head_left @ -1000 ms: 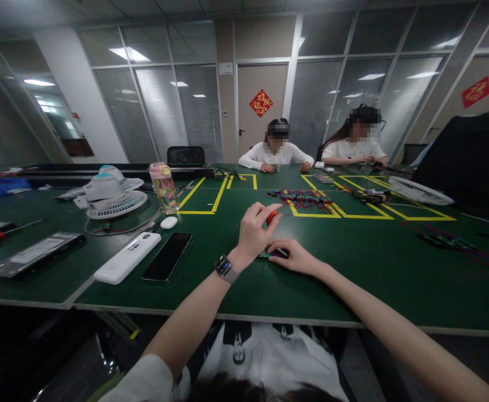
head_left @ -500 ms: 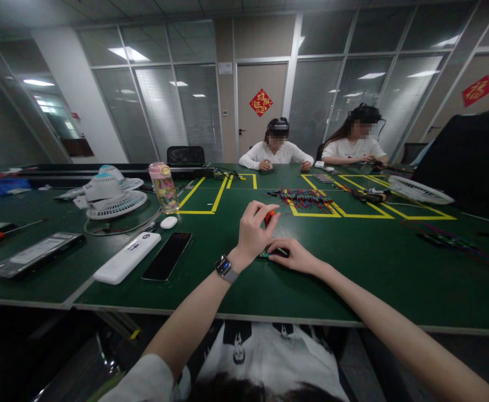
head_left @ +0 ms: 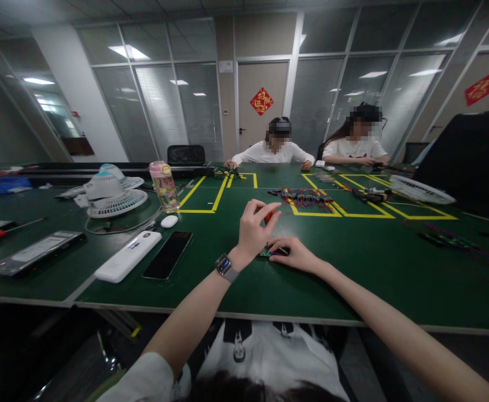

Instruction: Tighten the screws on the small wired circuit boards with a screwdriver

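My left hand [head_left: 255, 230], with a watch on its wrist, is raised just above the green table [head_left: 210, 290]. Its fingers are closed around the red-and-black handle of what looks like a screwdriver [head_left: 270, 216], whose lower part the hand hides. Close beside it, my right hand [head_left: 293, 254] rests on the table and pinches a small green circuit board [head_left: 265, 253]. Fingers cover much of the board, and a dark gap shows between thumb and forefinger.
A phone [head_left: 167, 255], a white power bank [head_left: 128, 257] and a bottle [head_left: 164, 187] stand to the left, with fans [head_left: 116, 200] beyond. Wired boards [head_left: 307, 198] lie ahead inside yellow tape. Two co-workers [head_left: 275, 151] sit across the table.
Both of my hands stay nearly in place, the right fingers shifting slightly on the board. Across the table, one co-worker's hand has moved out to the left towards the cables.
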`<state>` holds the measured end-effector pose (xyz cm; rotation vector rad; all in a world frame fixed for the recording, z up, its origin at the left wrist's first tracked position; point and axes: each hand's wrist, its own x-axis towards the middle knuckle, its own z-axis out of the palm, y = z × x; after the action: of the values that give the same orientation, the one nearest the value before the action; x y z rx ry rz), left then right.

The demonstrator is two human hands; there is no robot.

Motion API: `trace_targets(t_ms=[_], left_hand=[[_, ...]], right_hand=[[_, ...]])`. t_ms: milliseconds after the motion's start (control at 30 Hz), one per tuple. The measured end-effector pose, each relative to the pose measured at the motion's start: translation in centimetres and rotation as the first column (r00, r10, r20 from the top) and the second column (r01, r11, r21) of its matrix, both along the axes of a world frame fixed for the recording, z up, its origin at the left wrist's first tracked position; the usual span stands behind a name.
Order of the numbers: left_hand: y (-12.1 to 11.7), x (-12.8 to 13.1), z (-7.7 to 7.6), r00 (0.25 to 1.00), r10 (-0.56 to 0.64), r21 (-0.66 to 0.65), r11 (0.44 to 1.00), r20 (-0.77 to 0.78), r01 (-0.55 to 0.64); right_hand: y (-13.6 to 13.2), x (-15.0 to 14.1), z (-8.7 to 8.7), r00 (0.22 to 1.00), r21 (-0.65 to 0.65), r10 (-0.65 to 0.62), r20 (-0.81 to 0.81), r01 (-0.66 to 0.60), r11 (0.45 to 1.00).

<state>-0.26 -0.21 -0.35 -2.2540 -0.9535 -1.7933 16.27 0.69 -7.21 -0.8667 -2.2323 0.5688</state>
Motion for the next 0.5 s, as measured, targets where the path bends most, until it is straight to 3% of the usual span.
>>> trace_targets(t_ms=[267, 500], left_hand=[[-0.09, -0.09, 0.12, 0.995, -0.094, -0.015, 0.996, -0.015, 0.094], [0.13, 0.12, -0.15, 1.0, 0.004, 0.012, 1.0, -0.008, -0.004]], right_hand=[[-0.11, -0.08, 0.21, 1.0, 0.001, 0.02, -0.005, -0.02, 1.0], [-0.18, -0.07, 0.26, 1.0, -0.004, -0.001, 0.008, 0.001, 1.0]])
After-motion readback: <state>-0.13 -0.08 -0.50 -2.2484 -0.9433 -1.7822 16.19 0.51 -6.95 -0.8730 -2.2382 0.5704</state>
